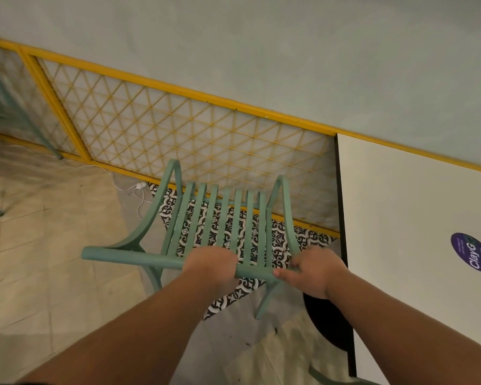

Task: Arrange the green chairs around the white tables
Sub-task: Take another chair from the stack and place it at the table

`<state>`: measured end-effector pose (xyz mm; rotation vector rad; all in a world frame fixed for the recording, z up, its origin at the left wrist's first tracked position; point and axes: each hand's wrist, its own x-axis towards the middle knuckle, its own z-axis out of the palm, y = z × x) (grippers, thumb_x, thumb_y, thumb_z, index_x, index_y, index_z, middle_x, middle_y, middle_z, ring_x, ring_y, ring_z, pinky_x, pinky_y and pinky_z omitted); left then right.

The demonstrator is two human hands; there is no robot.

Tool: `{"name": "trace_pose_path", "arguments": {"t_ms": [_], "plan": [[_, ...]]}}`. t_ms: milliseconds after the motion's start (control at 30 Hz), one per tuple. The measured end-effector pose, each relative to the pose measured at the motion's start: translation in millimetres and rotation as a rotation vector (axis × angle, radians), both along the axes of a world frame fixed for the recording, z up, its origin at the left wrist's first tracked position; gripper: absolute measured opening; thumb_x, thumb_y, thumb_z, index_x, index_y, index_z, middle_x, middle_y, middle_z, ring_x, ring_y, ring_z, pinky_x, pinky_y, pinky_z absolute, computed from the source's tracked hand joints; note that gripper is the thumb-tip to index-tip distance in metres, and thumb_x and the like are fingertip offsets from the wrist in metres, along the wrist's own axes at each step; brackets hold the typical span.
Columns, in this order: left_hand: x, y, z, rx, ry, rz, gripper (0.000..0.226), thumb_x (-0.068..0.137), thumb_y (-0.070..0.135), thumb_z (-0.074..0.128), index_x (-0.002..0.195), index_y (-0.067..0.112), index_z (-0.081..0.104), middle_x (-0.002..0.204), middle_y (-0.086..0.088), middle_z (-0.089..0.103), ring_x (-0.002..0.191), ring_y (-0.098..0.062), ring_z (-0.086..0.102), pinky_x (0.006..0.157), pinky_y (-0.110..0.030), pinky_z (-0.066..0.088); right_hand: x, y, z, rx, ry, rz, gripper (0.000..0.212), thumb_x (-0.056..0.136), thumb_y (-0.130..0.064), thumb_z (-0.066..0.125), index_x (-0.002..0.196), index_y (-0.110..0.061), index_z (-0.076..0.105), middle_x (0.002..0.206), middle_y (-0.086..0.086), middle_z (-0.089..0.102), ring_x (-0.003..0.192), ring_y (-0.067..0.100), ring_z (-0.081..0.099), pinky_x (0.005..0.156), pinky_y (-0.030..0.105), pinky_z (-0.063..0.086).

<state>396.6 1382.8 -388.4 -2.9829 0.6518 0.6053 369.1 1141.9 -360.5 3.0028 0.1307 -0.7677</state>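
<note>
The green chair (228, 218) sits just beside the left edge of the white table (414, 204), its seat facing the yellow lattice screen (192, 129) along the wall, over a strip of black-and-white patterned tiles (278, 245). The person stands behind it and has it by the top rail (134, 258) of the slatted back. To my eye that is the sensible place to take it, since the rail gives a firm bar for steering the whole frame towards the table without stooping.

Both arms reach forward and down, roughly parallel. The left hand (210, 266) grips the rail near its middle, fingers curled over the top. The right hand (317, 269) holds the rail's right end, fingers wrapped over it and the thumb lying along the near side. With the hands spread along the bar like that, the chair should not swing as it is shifted. I cannot tell whether its legs are on the floor or just off it.

The chair looks close to its place but is not yet tucked in; the table's dark base (325, 320) lies by its near right leg and could catch it. A purple sticker (468, 252) marks the tabletop, a white cable (139, 190) trails on the floor by the screen, and another green chair (0, 101) stands at the far left.
</note>
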Motion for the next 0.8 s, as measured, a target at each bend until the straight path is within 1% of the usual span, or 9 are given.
{"name": "trace_pose_path", "arguments": {"t_ms": [133, 233, 300, 433, 500, 567, 600, 700, 800], "plan": [[12.2, -2.4, -0.9, 0.014, 0.050, -0.039, 0.025, 0.085, 0.044, 0.060, 0.072, 0.025, 0.051, 0.075, 0.005, 0.060, 0.068, -0.013, 0.059, 0.068, -0.036, 0.059, 7.8, -2.7, -6.2, 0.147, 0.209, -0.075, 0.080, 0.087, -0.087, 0.032, 0.075, -0.016, 0.065, 0.068, 0.001, 0.054, 0.065, 0.017, 0.056, 0.065, 0.033, 0.044], [11.2, 0.2, -5.5, -0.008, 0.009, -0.049, 0.027, 0.082, 0.052, 0.056, 0.073, 0.027, 0.054, 0.072, 0.008, 0.061, 0.066, -0.012, 0.060, 0.068, -0.036, 0.061, 7.5, -2.4, -8.5, 0.160, 0.192, -0.085, 0.075, 0.086, -0.088, 0.032, 0.064, -0.020, 0.054, 0.061, 0.001, 0.045, 0.056, 0.017, 0.048, 0.059, 0.032, 0.039], [13.5, 3.4, -7.4, -0.034, -0.002, -0.082, 0.039, 0.080, 0.064, 0.050, 0.071, 0.027, 0.058, 0.068, 0.009, 0.062, 0.062, -0.009, 0.061, 0.062, -0.033, 0.060, 7.1, -1.9, -9.9, 0.153, 0.182, -0.076, 0.077, 0.086, -0.089, 0.029, 0.063, -0.019, 0.054, 0.060, 0.001, 0.047, 0.055, 0.015, 0.049, 0.056, 0.031, 0.038], [12.8, 10.6, -6.4, -0.053, -0.004, -0.166, 0.071, 0.073, 0.092, 0.032, 0.069, 0.027, 0.060, 0.064, 0.009, 0.063, 0.057, -0.008, 0.062, 0.051, -0.028, 0.052, 3.3, 1.6, -9.8, 0.160, 0.178, -0.066, 0.085, 0.089, -0.087, 0.027, 0.072, -0.014, 0.068, 0.065, 0.004, 0.056, 0.061, 0.016, 0.058, 0.058, 0.031, 0.042], [13.3, 16.4, -7.5, -0.063, -0.015, -0.197, 0.077, 0.071, 0.096, 0.024, 0.070, 0.027, 0.060, 0.065, 0.007, 0.063, 0.058, -0.009, 0.061, 0.052, -0.029, 0.052, -0.4, 5.3, -10.3, 0.174, 0.181, -0.049, 0.090, 0.089, -0.087, 0.024, 0.090, -0.013, 0.076, 0.069, 0.006, 0.059, 0.066, 0.020, 0.062, 0.065, 0.033, 0.049], [15.1, 23.2, -8.4, -0.076, -0.011, -0.225, 0.080, 0.071, 0.097, 0.021, 0.071, 0.026, 0.059, 0.068, 0.005, 0.064, 0.060, -0.011, 0.061, 0.056, -0.032, 0.055, -4.4, 11.7, -9.9, 0.175, 0.200, -0.027, 0.094, 0.089, -0.086, 0.020, 0.110, -0.014, 0.077, 0.075, 0.008, 0.063, 0.074, 0.022, 0.064, 0.074, 0.036, 0.051], [16.3, 26.2, -9.0, -0.083, -0.011, -0.236, 0.083, 0.070, 0.098, 0.020, 0.071, 0.025, 0.059, 0.068, 0.004, 0.064, 0.060, -0.012, 0.061, 0.057, -0.033, 0.056, -6.3, 15.3, -8.9, 0.181, 0.207, -0.028, 0.093, 0.090, -0.086, 0.019, 0.112, -0.015, 0.076, 0.077, 0.008, 0.063, 0.074, 0.022, 0.063, 0.076, 0.036, 0.051], [18.7, 36.9, -10.4, -0.106, -0.072, -0.246, 0.094, 0.066, 0.102, 0.009, 0.069, 0.023, 0.059, 0.065, 0.004, 0.061, 0.058, -0.012, 0.059, 0.052, -0.031, 0.051, -11.6, 27.7, -6.2, 0.213, 0.210, -0.048, 0.089, 0.093, -0.082, 0.022, 0.099, -0.010, 0.075, 0.076, 0.009, 0.058, 0.071, 0.022, 0.058, 0.075, 0.037, 0.052], [22.5, 48.1, -12.1, -0.131, -0.094, -0.249, 0.103, 0.068, 0.099, -0.005, 0.067, 0.020, 0.061, 0.062, 0.003, 0.060, 0.055, -0.014, 0.059, 0.050, -0.032, 0.051, -18.2, 41.3, -5.5, 0.198, 0.208, -0.025, 0.087, 0.095, -0.081, 0.019, 0.086, -0.008, 0.067, 0.078, 0.010, 0.058, 0.081, 0.030, 0.066, 0.081, 0.041, 0.054]]}}
